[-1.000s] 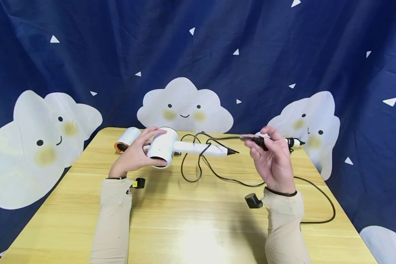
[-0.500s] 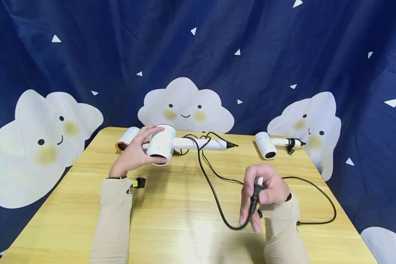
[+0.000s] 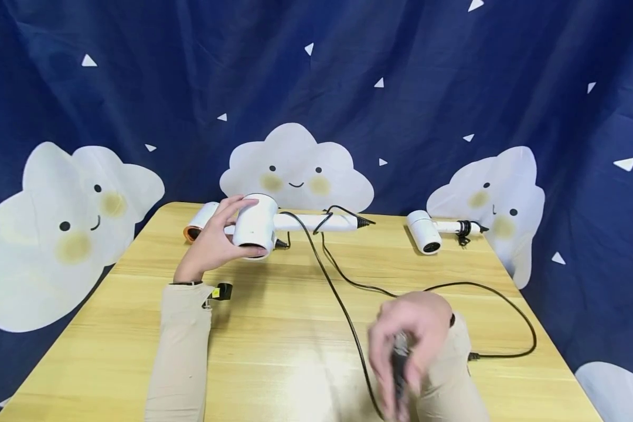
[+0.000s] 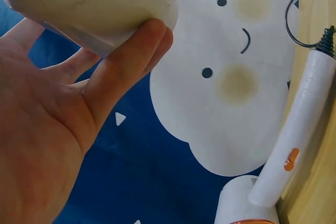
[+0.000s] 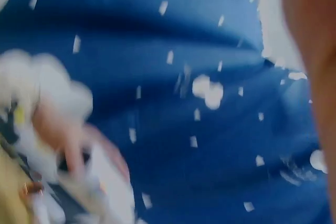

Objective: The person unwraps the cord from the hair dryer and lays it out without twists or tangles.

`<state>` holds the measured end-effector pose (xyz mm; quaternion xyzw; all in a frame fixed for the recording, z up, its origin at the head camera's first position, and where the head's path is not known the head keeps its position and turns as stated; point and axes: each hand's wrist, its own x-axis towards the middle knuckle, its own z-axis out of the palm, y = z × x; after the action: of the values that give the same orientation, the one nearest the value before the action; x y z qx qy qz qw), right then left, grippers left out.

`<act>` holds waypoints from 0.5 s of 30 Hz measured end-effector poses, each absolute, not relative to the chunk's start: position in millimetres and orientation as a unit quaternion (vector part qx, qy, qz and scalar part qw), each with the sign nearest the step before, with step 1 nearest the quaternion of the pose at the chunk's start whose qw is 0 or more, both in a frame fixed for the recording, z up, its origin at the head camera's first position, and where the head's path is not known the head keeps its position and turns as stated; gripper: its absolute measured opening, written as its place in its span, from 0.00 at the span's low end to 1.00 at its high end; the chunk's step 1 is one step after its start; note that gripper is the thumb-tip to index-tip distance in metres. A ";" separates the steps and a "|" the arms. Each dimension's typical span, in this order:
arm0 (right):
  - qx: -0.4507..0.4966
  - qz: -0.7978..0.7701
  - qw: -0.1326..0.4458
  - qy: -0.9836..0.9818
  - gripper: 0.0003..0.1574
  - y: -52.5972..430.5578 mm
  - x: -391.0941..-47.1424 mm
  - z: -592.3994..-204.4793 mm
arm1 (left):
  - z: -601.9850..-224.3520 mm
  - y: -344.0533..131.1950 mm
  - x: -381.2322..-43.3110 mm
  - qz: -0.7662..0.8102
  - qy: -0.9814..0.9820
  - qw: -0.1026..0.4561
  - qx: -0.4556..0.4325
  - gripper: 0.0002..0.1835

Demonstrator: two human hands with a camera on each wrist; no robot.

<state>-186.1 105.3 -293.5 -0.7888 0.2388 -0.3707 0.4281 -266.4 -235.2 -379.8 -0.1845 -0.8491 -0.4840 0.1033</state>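
In the head view my left hand (image 3: 211,245) grips the round head of a white hair dryer (image 3: 256,225), thumb below and fingers above. Its handle points right and ends in a black cord sleeve. The left wrist view shows the palm (image 4: 42,114) close up, fingers against the pale dryer head (image 4: 94,3). At the lower right of the head view, my right hand (image 3: 414,334) pinches a black plug (image 3: 399,364), both blurred. A black cord (image 3: 343,305) runs from there up to the held dryer. The right wrist view is badly blurred.
A second hair dryer with an orange rim (image 3: 192,233) lies behind my left hand. A third white dryer (image 3: 425,233), its cord bundled, lies at the back right. Another black cord (image 3: 527,319) loops over the wooden table (image 3: 274,351). A blue cloud-print curtain (image 3: 306,76) hangs behind.
My right hand has come down and toward me with the plug, pulling the cord's tangled loops out longer. The left hand still grips the dryer, now slightly higher in view.
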 end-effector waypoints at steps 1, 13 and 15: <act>-0.756 -0.404 0.432 0.281 0.18 108.0 -189.4 -301.1 | -378.5 -235.1 -265.1 -0.490 -0.845 0.107 -0.186 0.52; -0.254 -0.532 0.198 0.783 0.14 102.8 -244.6 -377.0 | -368.0 -233.9 -255.6 -0.523 -0.820 0.115 -0.200 0.52; -0.212 -0.530 0.164 0.805 0.14 99.6 -249.5 -384.5 | -366.0 -232.3 -255.2 -0.527 -0.817 0.111 -0.207 0.52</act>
<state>-249.5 99.6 -384.5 -0.2118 0.8048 -0.5298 0.1635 -255.2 -232.3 -366.0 -0.2073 -0.8165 -0.5272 0.1112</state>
